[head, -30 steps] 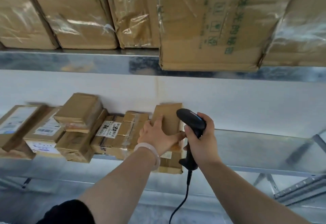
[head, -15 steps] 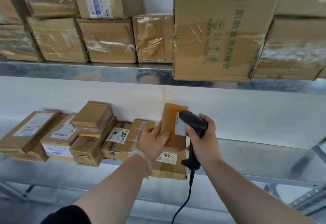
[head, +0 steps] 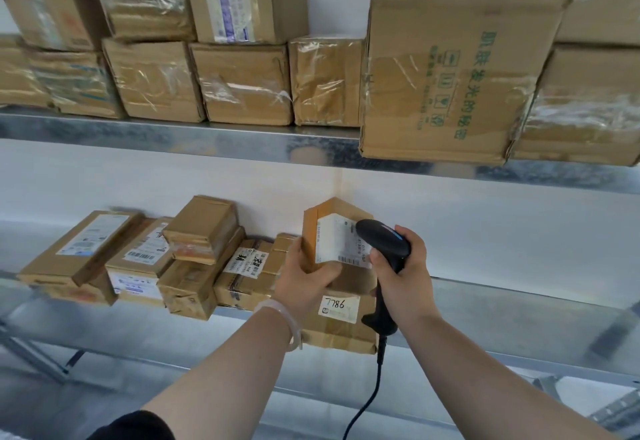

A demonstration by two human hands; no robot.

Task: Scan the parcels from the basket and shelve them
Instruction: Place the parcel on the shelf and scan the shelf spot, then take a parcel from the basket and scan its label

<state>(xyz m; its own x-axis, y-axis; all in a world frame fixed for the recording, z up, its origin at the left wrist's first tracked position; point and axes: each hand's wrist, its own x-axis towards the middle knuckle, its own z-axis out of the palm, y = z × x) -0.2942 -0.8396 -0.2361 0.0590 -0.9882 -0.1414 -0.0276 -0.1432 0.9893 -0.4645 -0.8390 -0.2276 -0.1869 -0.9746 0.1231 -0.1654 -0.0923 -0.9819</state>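
My left hand [head: 306, 277] grips a small brown parcel [head: 332, 231] with a white shipping label, held upright above the middle shelf. Just right of it, my right hand [head: 403, 273] holds a black corded barcode scanner [head: 382, 244] by its handle, its head close to the label. Beneath the held parcel lies a flat brown parcel [head: 341, 327] with a sticker reading 7786, overhanging the front edge of the metal shelf [head: 502, 304]. The basket is out of view.
Several small labelled parcels [head: 145, 263] are stacked on the left of the middle shelf. The upper shelf [head: 207, 138] is packed with taped cardboard boxes; a large box with green print [head: 453, 76] overhangs its edge. Bare shelf metal stretches right of my hands.
The parcel in my left hand has been lifted and turned upright, its white label now facing the scanner. The view has tilted upward, showing more of the top shelf.
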